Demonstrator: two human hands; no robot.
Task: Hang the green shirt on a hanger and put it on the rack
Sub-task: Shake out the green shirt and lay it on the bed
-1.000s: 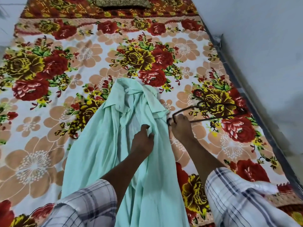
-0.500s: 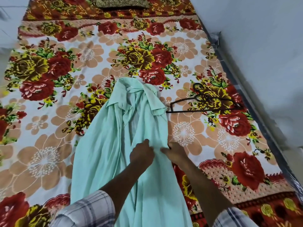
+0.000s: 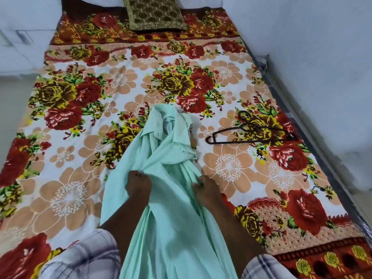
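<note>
Both hands (image 3: 138,187) now bunch green shirt (image 3: 171,218)

No readable text, label, brand, number or sign anywhere: only flower patterns on the bedsheet (image 3: 229,168).

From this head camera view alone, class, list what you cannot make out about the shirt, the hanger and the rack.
- Rack: not in the head view at all; its place is unknown.
- Green shirt: the hem is cut off by the bottom edge, and bunched folds hide the sleeves.
- Left hand and right hand: fingertips are buried in cloth, so each exact grip is unclear.
- Hanger: its dark wire blends into the floral bedsheet.
</note>
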